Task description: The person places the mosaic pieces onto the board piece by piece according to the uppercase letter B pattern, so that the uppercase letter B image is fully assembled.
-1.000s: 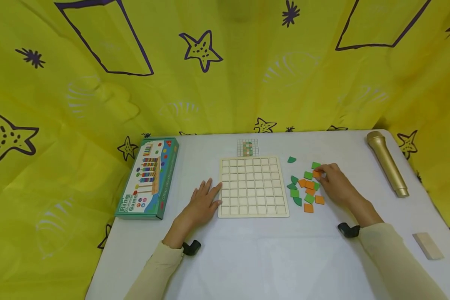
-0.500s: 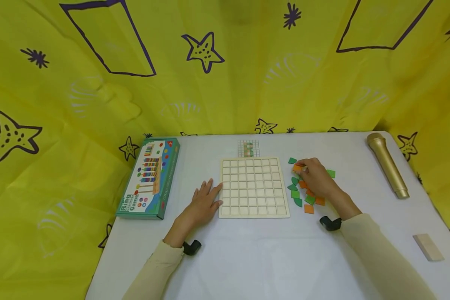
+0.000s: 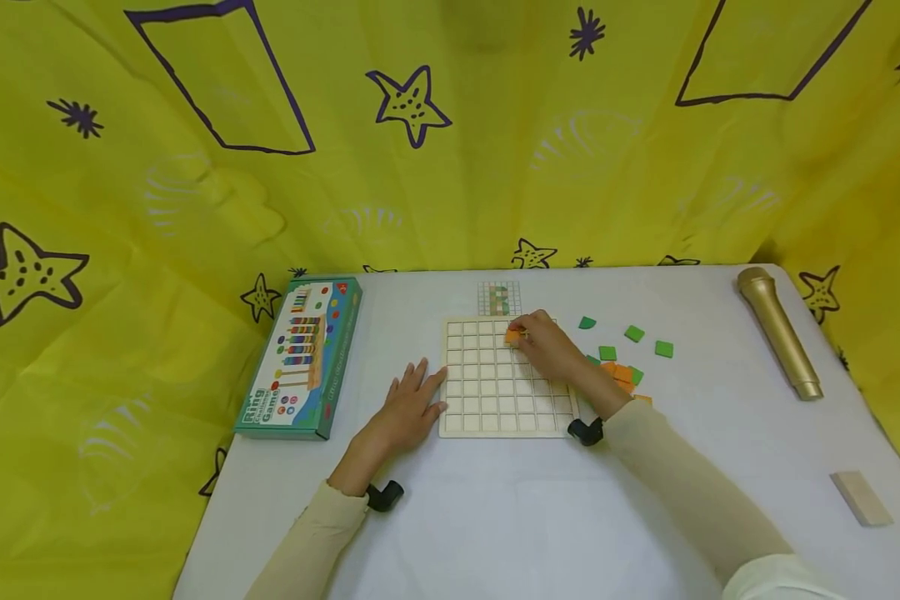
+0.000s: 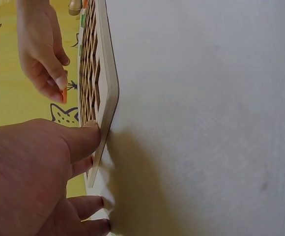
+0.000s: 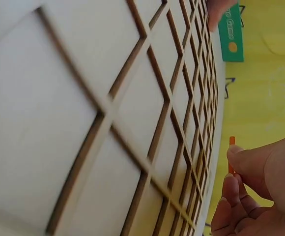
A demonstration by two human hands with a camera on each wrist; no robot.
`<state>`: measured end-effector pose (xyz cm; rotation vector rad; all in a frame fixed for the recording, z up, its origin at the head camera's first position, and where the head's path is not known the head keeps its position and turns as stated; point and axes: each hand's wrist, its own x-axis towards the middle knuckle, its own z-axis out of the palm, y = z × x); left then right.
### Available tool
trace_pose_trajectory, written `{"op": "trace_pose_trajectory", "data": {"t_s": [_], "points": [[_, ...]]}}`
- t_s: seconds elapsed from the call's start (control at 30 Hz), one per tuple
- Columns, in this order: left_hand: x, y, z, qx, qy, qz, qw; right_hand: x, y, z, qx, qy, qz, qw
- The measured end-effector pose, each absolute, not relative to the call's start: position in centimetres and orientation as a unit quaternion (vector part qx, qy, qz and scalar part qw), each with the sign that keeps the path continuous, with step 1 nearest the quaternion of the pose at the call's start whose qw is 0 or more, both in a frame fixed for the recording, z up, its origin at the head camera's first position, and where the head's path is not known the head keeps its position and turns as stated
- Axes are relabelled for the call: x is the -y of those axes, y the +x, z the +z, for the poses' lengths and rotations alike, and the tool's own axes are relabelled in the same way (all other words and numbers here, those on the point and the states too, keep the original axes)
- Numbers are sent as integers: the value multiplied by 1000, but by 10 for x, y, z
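My right hand (image 3: 553,350) pinches an orange square tile (image 3: 512,337) over the upper part of the wooden grid board (image 3: 487,387). In the right wrist view the tile (image 5: 232,156) stands on edge between thumb and fingers, apart from the board (image 5: 128,118). My left hand (image 3: 405,410) lies spread at the board's left edge. The left wrist view shows the left thumb and a finger (image 4: 86,142) touching the board's rim (image 4: 110,88). A small printed card (image 3: 498,298) with a coloured pattern lies just behind the board.
Green and orange tiles (image 3: 607,353) lie right of the board, some partly hidden by the right forearm. A ring game box (image 3: 297,358) is at the left, a gold microphone (image 3: 780,333) at the back right, and a wooden block (image 3: 861,498) at the front right.
My right hand has picked up an orange tile from the scattered tiles and carried it left over the board. Some green tiles show that it covered before. My left hand has stayed in place.
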<state>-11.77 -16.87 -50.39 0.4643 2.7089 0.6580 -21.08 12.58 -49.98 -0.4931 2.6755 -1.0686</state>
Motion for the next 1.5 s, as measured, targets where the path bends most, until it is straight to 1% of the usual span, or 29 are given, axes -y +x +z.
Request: {"op": "trace_pose_trajectory", "data": {"t_s": [0.33, 0.6, 0.77, 1.2, 1.27, 1.4, 1.5], "points": [[168, -118, -504, -947, 158, 227, 164, -95, -218, -504, -910, -198, -354, 92], [168, -119, -504, -947, 160, 228, 162, -84, -220, -508, -922, -202, -323, 72], [168, -119, -504, -946, 163, 231, 160, -81, -216, -510, -926, -215, -304, 55], [169, -118, -503, -945, 159, 234, 161, -79, -215, -507, -937, -213, -275, 42], [169, -118, -503, -945, 161, 236, 159, -80, -213, -505, -936, -211, -277, 48], [169, -118, -505, -946, 162, 231, 157, -93, -213, -502, -934, -209, -283, 63], [170, -119, -506, -947, 162, 228, 156, -111, -216, -499, -934, -202, -286, 71]]}}
